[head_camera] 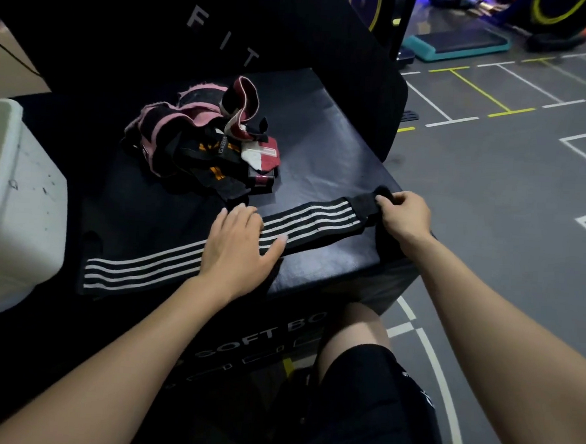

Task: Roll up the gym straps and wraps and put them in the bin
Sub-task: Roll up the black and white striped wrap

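— Black elastic with white stripes: that is the wrap [305,219] in hand, and it lies stretched nearly flat across the front of the black soft box [323,148], from about 8 o'clock to 3 o'clock. How far along does the job look?

— Barely begun, by the look of it. The right hand [405,216] pinches the plain black end of the wrap at 3 o'clock, fingers curled round what seems to be the first small fold. The left hand [240,244] lies flat on the middle of the band, fingers straight and spread, pressing it to the box.

— And the rest of the gear?

— A tangled pile of straps [204,137], pink, black, red and white, sits unrolled near the middle of the box top, toward 11 o'clock of the hands and apart from the wrap.

— Anything in the bin?

— The white bin [21,212] stands at 9 o'clock, beside the box. Its inside is mostly out of view, so that cannot be told. Judging from this, nearly everything remains: roll this wrap, then each strap in the pile.
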